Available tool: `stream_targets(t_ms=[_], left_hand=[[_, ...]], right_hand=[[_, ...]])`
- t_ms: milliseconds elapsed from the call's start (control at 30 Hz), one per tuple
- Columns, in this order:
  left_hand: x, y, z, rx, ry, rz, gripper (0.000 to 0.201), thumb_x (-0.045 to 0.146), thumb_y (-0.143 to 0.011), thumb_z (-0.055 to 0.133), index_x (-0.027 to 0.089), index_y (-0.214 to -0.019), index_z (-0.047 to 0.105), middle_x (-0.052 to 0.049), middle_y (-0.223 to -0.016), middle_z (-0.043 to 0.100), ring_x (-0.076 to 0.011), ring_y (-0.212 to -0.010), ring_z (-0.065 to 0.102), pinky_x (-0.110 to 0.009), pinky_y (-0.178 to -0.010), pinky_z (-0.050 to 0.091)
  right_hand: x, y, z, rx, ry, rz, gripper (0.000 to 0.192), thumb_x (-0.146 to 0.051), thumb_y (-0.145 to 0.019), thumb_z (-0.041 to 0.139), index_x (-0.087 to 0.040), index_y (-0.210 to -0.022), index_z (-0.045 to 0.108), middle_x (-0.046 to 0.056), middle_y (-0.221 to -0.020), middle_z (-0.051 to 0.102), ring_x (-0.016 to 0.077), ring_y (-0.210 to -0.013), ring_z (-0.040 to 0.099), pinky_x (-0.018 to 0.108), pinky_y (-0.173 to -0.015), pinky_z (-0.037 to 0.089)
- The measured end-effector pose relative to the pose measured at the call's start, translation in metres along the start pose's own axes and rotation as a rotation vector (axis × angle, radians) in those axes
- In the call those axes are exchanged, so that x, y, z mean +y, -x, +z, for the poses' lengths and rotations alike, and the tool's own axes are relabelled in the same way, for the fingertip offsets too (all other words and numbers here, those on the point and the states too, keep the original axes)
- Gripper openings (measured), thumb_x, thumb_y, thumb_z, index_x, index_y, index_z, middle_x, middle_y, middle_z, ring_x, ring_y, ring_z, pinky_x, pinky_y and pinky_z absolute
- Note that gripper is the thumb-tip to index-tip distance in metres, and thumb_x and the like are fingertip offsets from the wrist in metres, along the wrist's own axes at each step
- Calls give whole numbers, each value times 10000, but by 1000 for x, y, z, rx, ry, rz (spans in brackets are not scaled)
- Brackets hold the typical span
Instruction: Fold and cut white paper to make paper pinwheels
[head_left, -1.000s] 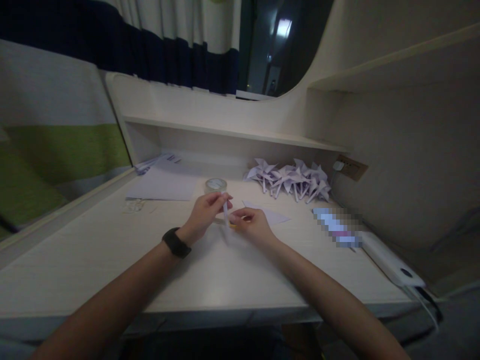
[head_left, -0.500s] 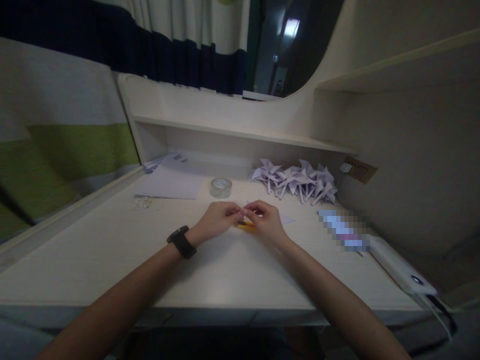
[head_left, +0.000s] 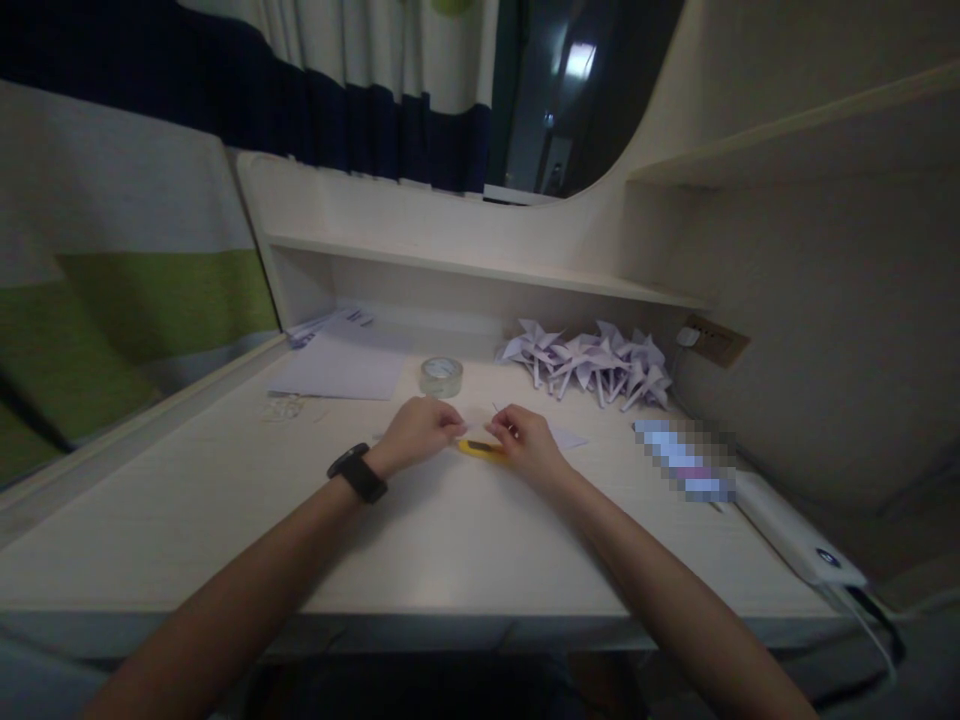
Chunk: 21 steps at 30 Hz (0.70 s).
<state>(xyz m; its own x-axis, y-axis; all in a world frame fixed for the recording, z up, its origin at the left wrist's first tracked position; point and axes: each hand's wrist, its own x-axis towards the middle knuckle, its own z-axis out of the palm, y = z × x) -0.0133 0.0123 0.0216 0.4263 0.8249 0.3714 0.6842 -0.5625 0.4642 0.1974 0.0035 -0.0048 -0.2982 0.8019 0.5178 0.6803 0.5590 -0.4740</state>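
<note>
Pinched between both hands over the middle of the tabletop [head_left: 450, 560]: a small pale strip of paper [head_left: 474, 431], thin and hard to make out in the dim light. Left hand [head_left: 414, 432] closed at the fingertips on the strip's left end, a dark wristband [head_left: 358, 473] on that wrist; right hand [head_left: 525, 440] closed likewise on the right end, fingers curled narrow around it. Just under and between the hands, lying on the tabletop, a yellow object [head_left: 480, 449], too hidden to identify. Judged by appearance, very light and limp stuff, easily creased or torn, prone to slipping from dry fingertips; best held close to the ends with a light pinch and little pull, never by the unsupported middle. A flat white sheet [head_left: 566, 437] beside the right hand, partly under it. Farther back, a roll of clear tape [head_left: 441, 375], standing apart from the hands, probably sticky at any loose edge. To the right of the tape, against the back wall, a heap of folded paper pinwheels [head_left: 592, 362], fragile and readily crushed. At the back left, loose white papers [head_left: 341, 365]; at the right edge, a white power strip [head_left: 795, 525].
</note>
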Motion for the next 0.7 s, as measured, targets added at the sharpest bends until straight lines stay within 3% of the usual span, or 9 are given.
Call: stream_targets(t_ms=[100,200,333,467,600,700], left_hand=[[-13,-2,-2,40,-1,-40,298,362,-798,557,193,-621,727,-48,-618,682,-164,-591,556,-257,-571,319],[-25,-5,0,32,117,-69,251,379,-762,591,203,-665,740,-48,-667,706,-173,-616,580,-255,-590,365],[-36,-8,5,29,196,-99,199,368,-696,630,216,-695,758,-58,-727,735,-197,-649,614,-265,-599,408],[-42,-10,3,-8,219,-126,204,362,-699,633,217,-749,766,-50,-711,739,-190,-618,634,-257,-580,426],[-40,-10,-8,72,245,-181,207,359,-717,629,191,-736,750,-48,-616,706,-190,-569,640,-266,-567,444],[-36,-8,-14,138,307,-227,241,368,-724,632,168,-797,745,-74,-697,723,-191,-566,649,-270,-546,456]], right_hand=[[8,0,-4,-70,121,21,147,-282,-868,585,-162,-813,650,38,-774,651,145,-690,555,248,-644,378],[10,2,-3,-178,259,-55,194,-299,-814,649,-157,-944,673,66,-869,671,180,-808,577,268,-725,396],[7,4,3,-317,381,-150,196,-323,-859,588,-156,-876,690,89,-880,663,202,-884,572,286,-787,393],[2,5,5,-348,400,-169,266,-381,-895,541,-158,-871,686,88,-885,649,195,-876,573,281,-768,393],[-4,8,10,-353,390,-184,326,-443,-910,512,-165,-892,681,84,-901,639,186,-845,576,270,-724,392],[-7,10,14,-340,421,-169,315,-442,-893,533,-161,-869,672,97,-898,647,197,-825,584,274,-691,390]])
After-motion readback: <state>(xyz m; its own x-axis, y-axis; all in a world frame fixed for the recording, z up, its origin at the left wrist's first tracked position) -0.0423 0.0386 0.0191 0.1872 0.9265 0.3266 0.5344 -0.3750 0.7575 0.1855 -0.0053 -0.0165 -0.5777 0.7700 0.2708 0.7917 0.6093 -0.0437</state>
